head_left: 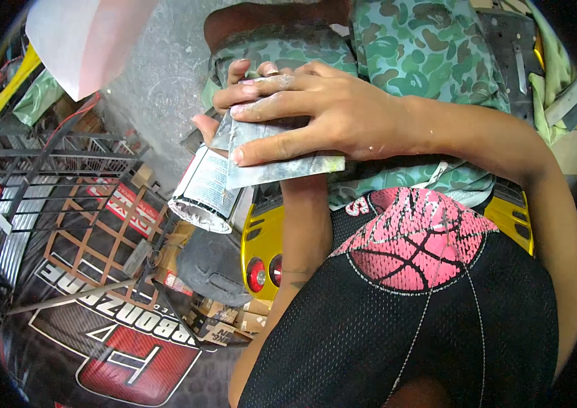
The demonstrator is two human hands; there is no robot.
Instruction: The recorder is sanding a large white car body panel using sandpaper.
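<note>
My right hand (pixel 315 112) reaches in from the right and is closed on a thin, flat grey spreader (pixel 278 171), its fingers pressed along the face. White smears mark the spreader and my fingers. Beneath it, my left hand (pixel 205 128) comes up from below, mostly covered by the right. Only its thumb and some fingertips show, around the edges of the overlapping flat pieces; what it grips is hidden. Just below the hands is a tin can (pixel 208 180) with a white printed label and a ragged, white-crusted rim. Whether a hand touches the can is not visible.
Camouflage-patterned trousers (pixel 431 47) lie behind my hands. A yellow panel with round red lights (pixel 261 262) is below the can. To the left stand a black metal rack (pixel 9 177) and a printed banner (pixel 118 340). A pale sheet (pixel 84 41) hangs at upper left.
</note>
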